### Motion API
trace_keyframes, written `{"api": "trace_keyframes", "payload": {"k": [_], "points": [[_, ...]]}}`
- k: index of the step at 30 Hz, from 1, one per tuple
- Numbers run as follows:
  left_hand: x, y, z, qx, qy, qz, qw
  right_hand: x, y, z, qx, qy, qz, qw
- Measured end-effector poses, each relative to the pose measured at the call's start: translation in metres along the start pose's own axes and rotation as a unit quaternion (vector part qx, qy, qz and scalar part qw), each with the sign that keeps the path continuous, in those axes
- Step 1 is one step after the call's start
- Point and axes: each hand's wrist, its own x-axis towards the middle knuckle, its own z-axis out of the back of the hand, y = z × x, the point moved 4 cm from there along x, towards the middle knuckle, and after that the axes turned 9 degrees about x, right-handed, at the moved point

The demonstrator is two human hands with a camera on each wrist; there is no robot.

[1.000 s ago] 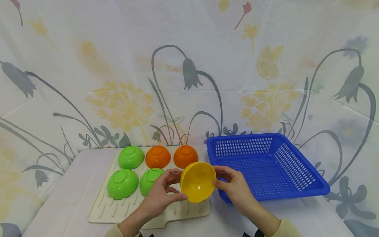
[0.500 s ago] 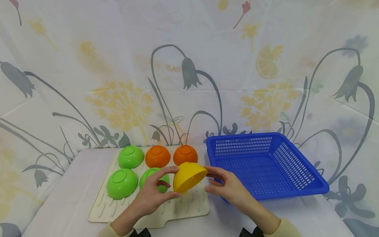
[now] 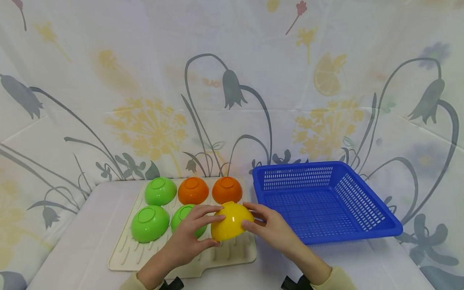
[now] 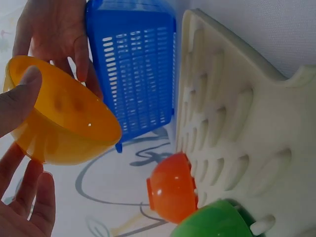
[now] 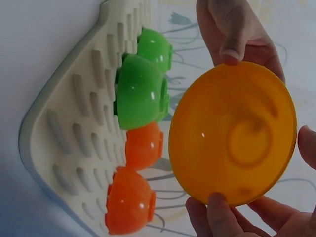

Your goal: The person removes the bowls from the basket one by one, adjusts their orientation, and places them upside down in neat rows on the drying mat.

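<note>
A yellow bowl is held mouth down and tilted above the front right part of the cream ribbed drying tray. My left hand grips its left side, thumb on the rim and fingers along the outside. On the other side my right hand holds it too, with the thumb against the bowl's near side and the fingers behind. The left wrist view looks partly into the bowl; the right wrist view shows its round inside, both hands at the rim.
Several upturned bowls sit on the tray: green bowls, such as the front left green bowl, and two orange, the left orange bowl and right orange bowl. A blue plastic basket stands right of the tray. A printed cloth hangs behind.
The yellow bowl has turned from its inside facing me to mouth down, and has shifted slightly left. Both hands have moved with it. The tray, its bowls and the basket are unmoved.
</note>
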Motion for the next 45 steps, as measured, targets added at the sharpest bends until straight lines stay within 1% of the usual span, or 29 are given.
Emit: {"api": "trace_keyframes", "payload": {"k": [2, 4, 5, 7, 9, 11, 14, 16, 17, 19, 21, 24, 28, 32, 38, 42, 45], "points": [[0.000, -0.001, 0.000, 0.005, -0.005, -0.010, 0.9999, 0.000, 0.000, 0.000, 0.002, -0.003, -0.004, 1.000], [-0.001, 0.000, -0.001, 0.009, -0.009, -0.011, 0.9999, 0.000, -0.001, 0.000, 0.005, -0.002, -0.008, 1.000], [-0.001, 0.000, -0.001, 0.008, -0.012, -0.009, 0.9999, 0.000, -0.001, 0.000, 0.009, 0.000, -0.008, 1.000], [-0.002, 0.002, -0.001, 0.003, -0.014, 0.010, 0.9999, 0.000, -0.001, 0.000, 0.022, 0.008, -0.008, 1.000], [-0.002, 0.005, 0.000, -0.008, -0.014, 0.046, 0.9988, -0.001, -0.001, 0.000, 0.037, 0.016, -0.008, 0.999], [-0.002, 0.008, 0.000, -0.027, -0.010, 0.093, 0.9952, -0.001, -0.002, 0.000, 0.056, 0.025, -0.008, 0.998], [-0.002, 0.013, -0.001, -0.057, 0.007, 0.168, 0.9841, -0.001, -0.003, 0.001, 0.081, 0.032, -0.008, 0.996], [-0.003, 0.016, -0.003, -0.077, 0.025, 0.209, 0.9747, -0.001, -0.003, 0.000, 0.104, 0.035, -0.006, 0.994], [-0.003, 0.016, -0.003, -0.085, 0.034, 0.223, 0.9704, -0.001, -0.003, 0.000, 0.115, 0.035, -0.006, 0.993], [-0.003, 0.017, -0.005, -0.102, 0.054, 0.239, 0.9642, -0.001, -0.003, 0.000, 0.127, 0.031, -0.005, 0.991], [-0.003, 0.017, -0.006, -0.115, 0.070, 0.242, 0.9609, -0.002, -0.003, -0.001, 0.139, 0.025, -0.005, 0.990], [-0.002, 0.016, -0.006, -0.135, 0.083, 0.240, 0.9578, -0.004, -0.002, -0.004, 0.148, 0.013, -0.002, 0.989], [-0.002, 0.016, -0.006, -0.147, 0.083, 0.241, 0.9556, -0.006, -0.001, -0.008, 0.152, -0.004, 0.004, 0.988], [-0.002, 0.016, -0.007, -0.142, 0.077, 0.242, 0.9568, -0.007, -0.002, -0.015, 0.123, -0.028, 0.014, 0.992], [-0.003, 0.018, -0.014, -0.104, 0.058, 0.242, 0.9631, -0.009, -0.007, -0.028, 0.076, -0.061, 0.046, 0.994], [-0.002, 0.020, -0.015, -0.073, 0.056, 0.242, 0.9660, -0.009, -0.013, -0.038, 0.042, -0.066, 0.068, 0.995], [0.000, 0.020, -0.016, -0.037, 0.052, 0.239, 0.9689, -0.008, -0.018, -0.043, 0.032, -0.066, 0.069, 0.995]]}}
